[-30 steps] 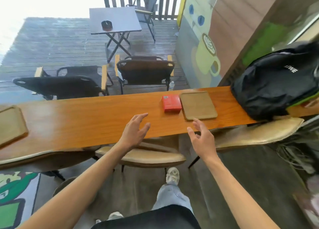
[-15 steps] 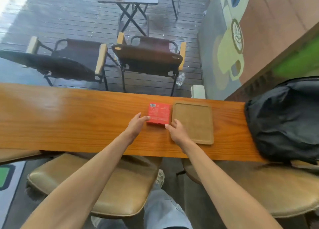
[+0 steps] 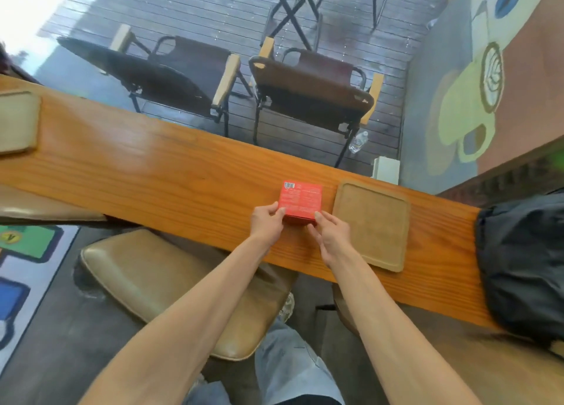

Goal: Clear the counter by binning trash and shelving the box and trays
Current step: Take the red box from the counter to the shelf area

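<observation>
1. Surface (image 3: 158, 172): long orange wooden counter running across the view. It carries every item below.
2. Black backpack (image 3: 525, 264): slumped on the surface at its right end, near the tray but apart from it. Not part of the task as judged, and it does not block the box.
3. Padded stools (image 3: 171, 285): tan seats tucked under the near edge of the surface, between the person and the work. They are likely to crowd the legs when turning away.
4. Tray (image 3: 370, 224): tan, square, empty, lying flat just beside the box on its right. Yet to be shelved.
5. Second tray (image 3: 16, 122): the same kind, at the far left of the surface, partly cut off by the frame edge and well apart from the box. Also yet to be shelved.
6. Left hand (image 3: 267, 224): fingers curled, pinching the near left corner of the box.
7. Right hand (image 3: 332, 236): thumb and fingers pinching the near right corner of the box.
8. Red box (image 3: 300, 201): small, printed, barcode uppermost, held at its near edge with that edge apparently raised off the surface. Step in hand, as judged: taking up the box for shelving. The next move calls for a clean lift and a carry to a shelf, which is not in view.
</observation>
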